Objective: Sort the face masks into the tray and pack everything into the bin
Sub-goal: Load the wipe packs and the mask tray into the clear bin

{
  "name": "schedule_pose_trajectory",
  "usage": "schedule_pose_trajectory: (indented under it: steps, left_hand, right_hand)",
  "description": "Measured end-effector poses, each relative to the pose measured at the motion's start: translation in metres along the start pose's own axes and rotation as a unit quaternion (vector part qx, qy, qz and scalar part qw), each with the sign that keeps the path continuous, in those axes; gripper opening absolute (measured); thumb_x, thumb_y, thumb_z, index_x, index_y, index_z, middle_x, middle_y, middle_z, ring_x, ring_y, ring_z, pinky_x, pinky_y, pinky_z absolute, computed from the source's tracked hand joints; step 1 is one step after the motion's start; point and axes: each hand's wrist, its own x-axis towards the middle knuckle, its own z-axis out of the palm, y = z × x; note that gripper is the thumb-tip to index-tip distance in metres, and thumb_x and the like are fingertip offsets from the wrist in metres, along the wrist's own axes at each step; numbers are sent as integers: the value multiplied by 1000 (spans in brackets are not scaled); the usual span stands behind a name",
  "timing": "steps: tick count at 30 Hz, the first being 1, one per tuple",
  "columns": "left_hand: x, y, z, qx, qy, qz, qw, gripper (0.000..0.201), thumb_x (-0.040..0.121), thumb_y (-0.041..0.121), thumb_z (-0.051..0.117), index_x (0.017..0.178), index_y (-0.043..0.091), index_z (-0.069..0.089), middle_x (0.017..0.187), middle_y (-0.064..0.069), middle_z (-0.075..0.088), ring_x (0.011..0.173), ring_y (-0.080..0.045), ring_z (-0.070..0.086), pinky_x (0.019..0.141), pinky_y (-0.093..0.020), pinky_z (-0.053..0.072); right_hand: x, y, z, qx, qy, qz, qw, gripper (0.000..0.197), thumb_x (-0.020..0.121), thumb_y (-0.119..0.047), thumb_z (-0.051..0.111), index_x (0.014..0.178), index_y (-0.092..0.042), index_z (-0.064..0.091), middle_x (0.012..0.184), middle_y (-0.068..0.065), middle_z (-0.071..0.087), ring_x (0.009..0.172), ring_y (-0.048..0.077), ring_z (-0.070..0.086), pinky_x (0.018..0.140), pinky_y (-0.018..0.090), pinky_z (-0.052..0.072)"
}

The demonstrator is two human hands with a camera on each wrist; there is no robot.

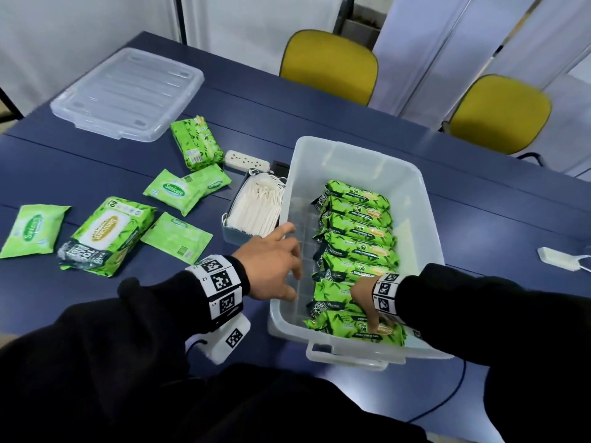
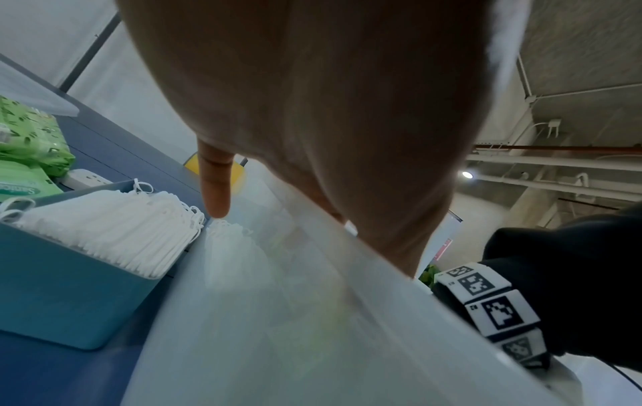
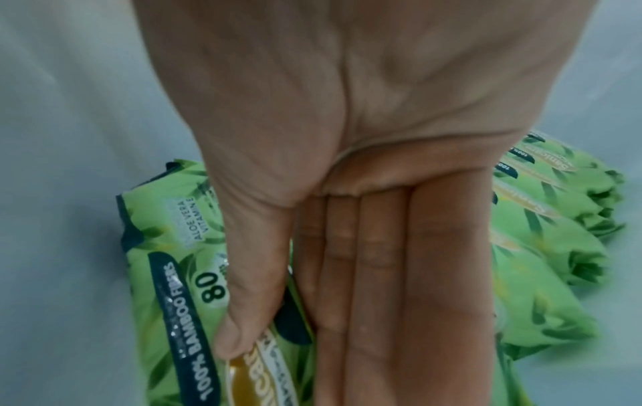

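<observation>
R hand (image 1: 371, 310) fingers straight, together, thumb pinching nearest wipes pack (image 1: 355, 330) | pack's long axis across bin (image 1: 425, 199) | L hand (image 1: 271, 266) fingers spread, over bin rim | masks upright in tray (image 1: 236, 238)

Blue table (image 1: 319, 107) underneath it all. Out beyond the fingers of the left hand (image 1: 271, 266), a white power strip (image 1: 246, 160) lies flat on the table, a black socket plate (image 1: 281, 169) just beside it. Further past those fingers, a yellow chair (image 1: 329, 62); a second yellow chair (image 1: 499, 116) stands well beyond the right hand (image 1: 367, 305). Off to the outer side of the right fingers, a small white tag (image 1: 553, 257) lies on the table. Behind that wrist, a black cable (image 1: 447, 401) loops below the table edge. Overhead, ceiling pipes (image 2: 555, 162) and one round lamp (image 2: 467, 174).
</observation>
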Motion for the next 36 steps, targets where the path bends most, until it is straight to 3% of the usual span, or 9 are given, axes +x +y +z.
schedule_pose_trajectory:
  steps: [6, 8, 11, 13, 19, 28, 31, 33, 36]
  left_hand:
    - [2, 0, 2, -22, 12, 16, 1000, 46, 80, 58, 74, 119, 36, 69, 136, 11, 44, 152, -19, 1, 111, -51, 38]
    - [4, -1, 2, -23, 15, 21, 999, 47, 78, 58, 75, 119, 36, 69, 136, 11, 43, 152, -19, 1, 111, -52, 38]
    - [4, 0, 1, -20, 12, 29, 999, 50, 76, 60, 75, 119, 37, 69, 133, 11, 44, 151, -20, 2, 109, -51, 40]
    - [3, -1, -1, -19, 13, 33, 999, 49, 76, 63, 74, 118, 38, 70, 132, 11, 44, 150, -21, 4, 107, -50, 41]
    - [0, -5, 1, -52, 23, 28, 998, 38, 77, 55, 75, 109, 35, 71, 131, 13, 43, 149, -15, 3, 99, -44, 37]
    - [1, -1, -4, -42, 3, 31, 999, 31, 76, 50, 77, 102, 34, 75, 126, 17, 43, 146, -17, 6, 93, -38, 33]
    - [1, 0, -5, -41, -1, 29, 999, 32, 76, 48, 77, 105, 35, 75, 127, 17, 43, 147, -17, 5, 97, -40, 33]
    - [1, 0, -6, -41, -1, 26, 999, 34, 75, 47, 78, 106, 35, 74, 127, 18, 44, 147, -17, 5, 97, -39, 33]
    - [2, 0, -6, -23, -2, 23, 999, 38, 73, 49, 78, 108, 36, 74, 127, 18, 44, 146, -18, 7, 98, -38, 36]
  right_hand:
    - [-15, -5, -15, -40, -29, -6, 999, 42, 80, -46, 83, 92, -8, 69, 82, 5, 66, 77, 26, 61, 74, 38, 59]
    - [-25, -17, -30, -82, 48, -39, 995, 46, 80, -55, 78, 93, -13, 64, 76, 0, 60, 77, 24, 61, 62, 34, 54]
    - [-13, -43, -43, -135, 206, -193, 950, 66, 70, -52, 86, 123, -24, 60, 109, 4, 65, 101, 29, 61, 83, 43, 57]
    - [4, -53, -45, -219, 159, -257, 928, 87, 62, -52, 89, 138, -37, 50, 135, 2, 59, 123, 31, 55, 102, 52, 48]
    - [17, -30, -4, -165, 74, -248, 952, 53, 89, -46, 71, 139, -49, 52, 156, -14, 43, 155, 22, 15, 118, 70, -4]
    - [22, -29, -4, -85, 44, -227, 969, 54, 88, -46, 72, 138, -50, 52, 156, -12, 44, 154, 17, 18, 119, 68, -4]
    - [21, -23, -21, 90, 53, -244, 964, 48, 85, -45, 71, 131, -38, 62, 137, -5, 63, 126, 17, 55, 120, 53, 28]
    - [24, -17, -36, 163, 179, -242, 939, 44, 85, -42, 67, 127, -27, 64, 125, 1, 68, 110, 20, 63, 106, 45, 47]
    - [36, -3, -47, -25, 255, -164, 953, 55, 92, -64, 51, 136, -31, 59, 149, -3, 50, 146, 20, 34, 119, 68, 13]
